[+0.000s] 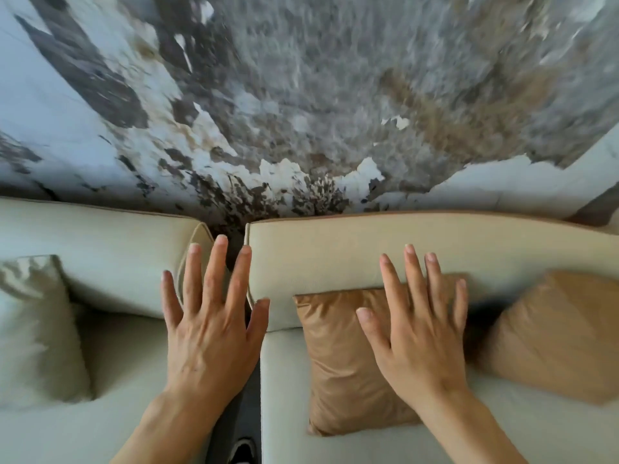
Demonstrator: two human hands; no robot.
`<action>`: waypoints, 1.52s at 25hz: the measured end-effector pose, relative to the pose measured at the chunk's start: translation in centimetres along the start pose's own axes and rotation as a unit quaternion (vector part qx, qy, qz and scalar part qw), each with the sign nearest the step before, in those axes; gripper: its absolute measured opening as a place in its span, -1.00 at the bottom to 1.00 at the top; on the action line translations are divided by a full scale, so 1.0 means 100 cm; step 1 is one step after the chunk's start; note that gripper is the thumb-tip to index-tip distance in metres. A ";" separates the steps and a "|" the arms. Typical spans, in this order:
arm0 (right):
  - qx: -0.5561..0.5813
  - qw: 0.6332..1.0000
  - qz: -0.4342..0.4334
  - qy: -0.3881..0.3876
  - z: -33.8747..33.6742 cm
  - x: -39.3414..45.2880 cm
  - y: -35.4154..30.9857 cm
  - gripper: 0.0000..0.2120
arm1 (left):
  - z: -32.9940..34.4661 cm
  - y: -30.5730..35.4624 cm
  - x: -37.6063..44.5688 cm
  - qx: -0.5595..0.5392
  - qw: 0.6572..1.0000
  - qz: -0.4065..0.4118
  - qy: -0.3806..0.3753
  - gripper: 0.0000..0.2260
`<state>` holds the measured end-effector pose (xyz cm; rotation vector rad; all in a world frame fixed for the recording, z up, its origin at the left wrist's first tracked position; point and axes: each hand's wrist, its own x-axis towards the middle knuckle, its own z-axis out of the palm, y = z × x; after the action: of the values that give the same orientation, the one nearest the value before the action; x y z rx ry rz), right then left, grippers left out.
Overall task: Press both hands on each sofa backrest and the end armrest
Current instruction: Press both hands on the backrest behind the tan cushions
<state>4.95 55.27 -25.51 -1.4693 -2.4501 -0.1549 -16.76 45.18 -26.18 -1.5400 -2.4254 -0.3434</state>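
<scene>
Both hands are flat with fingers spread, gripping nothing: left hand (209,333) over the gap left of the right backrest (335,252), right hand (422,333) before it, over the tan cushion (338,356). The backrest looks soft-padded and likely yielding; press its broad bare front above the cushion.

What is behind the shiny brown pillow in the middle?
The cream sofa backrest stands behind the middle brown pillow. The right hand covers the pillow's upper right corner, so what lies there is hidden.

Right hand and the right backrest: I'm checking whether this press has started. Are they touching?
Cannot tell. In the head view the right hand is spread open over the tan cushion and right backrest, but the top-down angle shows neither contact nor gap.
</scene>
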 end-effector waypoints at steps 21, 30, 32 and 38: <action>0.008 1.000 0.007 0.026 0.282 0.109 0.040 -0.38 | 0.290 0.010 0.086 0.041 0.995 0.038 0.082 -0.43; -0.001 0.996 0.012 0.084 0.305 0.142 0.047 -0.39 | 0.314 0.011 0.128 0.049 0.989 0.053 0.127 -0.44; -0.001 0.996 0.024 0.086 0.309 0.156 0.047 -0.40 | 0.320 0.011 0.145 0.048 0.988 0.060 0.134 -0.44; -0.020 0.995 0.045 0.088 0.319 0.190 0.050 -0.40 | 0.334 0.014 0.187 0.030 0.989 0.067 0.130 -0.44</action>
<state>-4.93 81.18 -50.69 -1.5107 -2.2487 -0.3036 -25.90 72.53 -51.35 -1.5179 -2.1038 -0.4139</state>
